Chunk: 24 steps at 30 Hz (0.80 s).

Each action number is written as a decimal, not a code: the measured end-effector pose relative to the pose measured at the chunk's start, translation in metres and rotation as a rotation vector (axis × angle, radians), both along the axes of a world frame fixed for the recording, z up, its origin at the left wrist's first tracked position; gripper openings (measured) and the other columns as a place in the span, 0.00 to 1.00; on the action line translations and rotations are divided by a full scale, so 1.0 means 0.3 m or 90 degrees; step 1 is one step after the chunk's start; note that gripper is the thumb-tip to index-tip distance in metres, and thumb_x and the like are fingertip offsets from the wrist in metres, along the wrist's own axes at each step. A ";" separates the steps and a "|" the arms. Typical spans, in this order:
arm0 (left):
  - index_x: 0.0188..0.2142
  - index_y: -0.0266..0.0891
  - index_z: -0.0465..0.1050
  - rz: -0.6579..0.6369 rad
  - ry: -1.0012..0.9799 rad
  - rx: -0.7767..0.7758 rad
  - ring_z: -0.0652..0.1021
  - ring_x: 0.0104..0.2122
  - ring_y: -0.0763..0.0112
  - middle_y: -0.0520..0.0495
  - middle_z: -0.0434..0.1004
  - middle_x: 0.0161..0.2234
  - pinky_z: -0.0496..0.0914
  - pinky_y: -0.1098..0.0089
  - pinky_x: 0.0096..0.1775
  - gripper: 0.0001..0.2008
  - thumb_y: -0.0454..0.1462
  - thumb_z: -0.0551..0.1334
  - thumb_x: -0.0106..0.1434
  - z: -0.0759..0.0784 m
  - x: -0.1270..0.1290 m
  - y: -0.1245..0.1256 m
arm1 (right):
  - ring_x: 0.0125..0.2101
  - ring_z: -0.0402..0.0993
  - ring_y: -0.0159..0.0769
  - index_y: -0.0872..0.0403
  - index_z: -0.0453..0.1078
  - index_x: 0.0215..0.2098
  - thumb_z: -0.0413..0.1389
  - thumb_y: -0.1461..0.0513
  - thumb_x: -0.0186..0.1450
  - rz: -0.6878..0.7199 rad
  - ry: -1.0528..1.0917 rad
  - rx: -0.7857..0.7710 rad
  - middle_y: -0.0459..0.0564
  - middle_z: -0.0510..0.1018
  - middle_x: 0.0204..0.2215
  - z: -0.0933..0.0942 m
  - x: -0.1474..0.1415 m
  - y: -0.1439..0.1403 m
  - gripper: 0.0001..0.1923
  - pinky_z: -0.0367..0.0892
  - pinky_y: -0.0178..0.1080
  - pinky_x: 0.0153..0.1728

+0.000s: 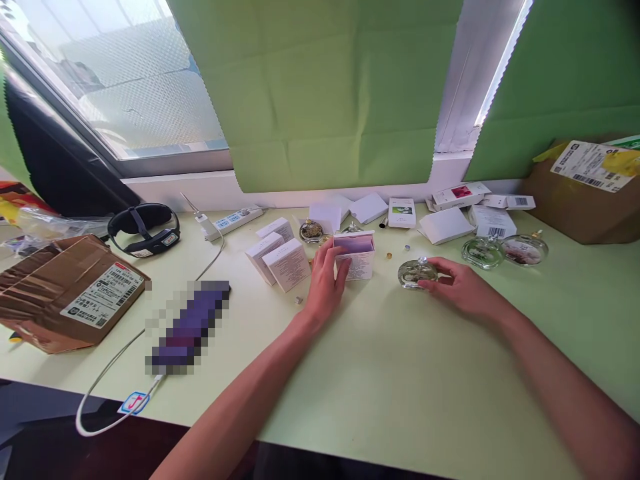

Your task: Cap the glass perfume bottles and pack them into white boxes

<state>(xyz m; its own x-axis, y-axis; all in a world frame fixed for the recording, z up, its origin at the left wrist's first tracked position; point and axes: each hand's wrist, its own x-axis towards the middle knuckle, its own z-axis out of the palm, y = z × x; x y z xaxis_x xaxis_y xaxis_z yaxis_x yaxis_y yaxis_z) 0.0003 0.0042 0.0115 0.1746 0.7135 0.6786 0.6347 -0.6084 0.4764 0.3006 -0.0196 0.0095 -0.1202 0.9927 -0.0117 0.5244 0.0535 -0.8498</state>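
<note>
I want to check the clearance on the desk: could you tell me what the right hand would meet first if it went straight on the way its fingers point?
The right hand points left; its fingers already touch the round glass bottle.

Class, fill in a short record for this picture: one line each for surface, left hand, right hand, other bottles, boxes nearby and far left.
surface: pale green table
left hand: left hand grips the open box, which stands upright
right hand: right hand touches the round bottle, fingers on its side
other bottles: two clear bottles to the right, a gold one behind
boxes nearby: white boxes left of the open box
far left: parcel, headband
</note>
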 end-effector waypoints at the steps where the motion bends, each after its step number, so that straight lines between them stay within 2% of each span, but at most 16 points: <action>1: 0.53 0.43 0.64 -0.001 0.011 -0.001 0.65 0.63 0.58 0.38 0.64 0.61 0.65 0.54 0.60 0.11 0.40 0.54 0.72 -0.002 -0.001 0.001 | 0.42 0.78 0.45 0.47 0.68 0.57 0.62 0.45 0.61 0.016 0.003 0.000 0.53 0.77 0.54 0.008 -0.021 -0.011 0.30 0.73 0.45 0.42; 5: 0.57 0.45 0.63 -0.009 0.026 0.003 0.59 0.67 0.57 0.37 0.57 0.65 0.62 0.51 0.62 0.14 0.39 0.54 0.73 -0.011 -0.001 0.000 | 0.41 0.77 0.45 0.47 0.70 0.54 0.61 0.46 0.62 0.071 -0.007 0.021 0.51 0.79 0.50 0.015 -0.086 -0.033 0.25 0.72 0.47 0.43; 10: 0.58 0.46 0.61 0.011 0.030 0.026 0.57 0.67 0.55 0.37 0.52 0.67 0.57 0.46 0.63 0.17 0.39 0.56 0.71 -0.003 0.006 -0.007 | 0.37 0.76 0.43 0.47 0.71 0.53 0.60 0.46 0.62 0.095 -0.028 0.041 0.49 0.80 0.45 0.003 -0.114 -0.031 0.24 0.72 0.46 0.39; 14: 0.60 0.47 0.57 0.044 0.015 0.045 0.57 0.67 0.53 0.37 0.52 0.67 0.55 0.45 0.64 0.23 0.40 0.60 0.68 0.016 0.015 -0.023 | 0.37 0.77 0.42 0.45 0.67 0.60 0.63 0.46 0.60 0.117 -0.046 0.002 0.51 0.78 0.52 0.040 -0.085 -0.041 0.32 0.73 0.45 0.40; 16: 0.60 0.46 0.57 0.064 -0.018 0.102 0.58 0.65 0.52 0.37 0.54 0.64 0.56 0.45 0.63 0.25 0.39 0.62 0.66 0.027 0.021 -0.037 | 0.40 0.77 0.41 0.43 0.64 0.63 0.65 0.47 0.59 0.136 -0.028 -0.001 0.51 0.74 0.58 0.065 -0.045 -0.041 0.36 0.73 0.44 0.42; 17: 0.60 0.45 0.57 0.066 -0.039 0.149 0.60 0.64 0.53 0.37 0.56 0.62 0.58 0.46 0.62 0.25 0.39 0.62 0.66 0.032 0.024 -0.045 | 0.43 0.76 0.42 0.43 0.65 0.62 0.64 0.48 0.59 0.128 -0.011 0.016 0.51 0.73 0.58 0.074 -0.021 -0.036 0.34 0.73 0.44 0.44; 19: 0.58 0.44 0.58 0.029 -0.067 0.230 0.67 0.58 0.57 0.38 0.61 0.55 0.64 0.51 0.58 0.23 0.36 0.62 0.65 0.038 0.035 -0.066 | 0.45 0.75 0.42 0.44 0.70 0.57 0.61 0.48 0.63 0.049 0.016 0.075 0.51 0.76 0.54 0.075 0.021 -0.011 0.26 0.72 0.43 0.44; 20: 0.57 0.44 0.59 -0.013 -0.068 0.243 0.69 0.55 0.59 0.40 0.64 0.52 0.67 0.54 0.56 0.22 0.35 0.62 0.65 0.039 0.043 -0.077 | 0.43 0.76 0.42 0.46 0.71 0.55 0.59 0.47 0.64 -0.012 0.003 0.112 0.51 0.77 0.49 0.067 0.036 0.008 0.23 0.72 0.43 0.42; 22: 0.57 0.44 0.59 -0.121 -0.040 0.182 0.72 0.52 0.63 0.41 0.66 0.50 0.70 0.59 0.53 0.21 0.35 0.61 0.66 0.032 0.063 -0.100 | 0.36 0.76 0.40 0.49 0.74 0.51 0.56 0.48 0.65 -0.079 -0.067 0.171 0.52 0.77 0.42 0.037 0.047 0.061 0.21 0.73 0.44 0.39; 24: 0.60 0.44 0.57 -0.208 0.002 0.040 0.73 0.54 0.62 0.39 0.66 0.54 0.71 0.60 0.55 0.22 0.37 0.60 0.68 0.014 0.086 -0.118 | 0.31 0.74 0.37 0.51 0.74 0.51 0.56 0.50 0.65 -0.063 -0.129 0.198 0.52 0.75 0.41 -0.002 0.035 0.122 0.20 0.73 0.45 0.38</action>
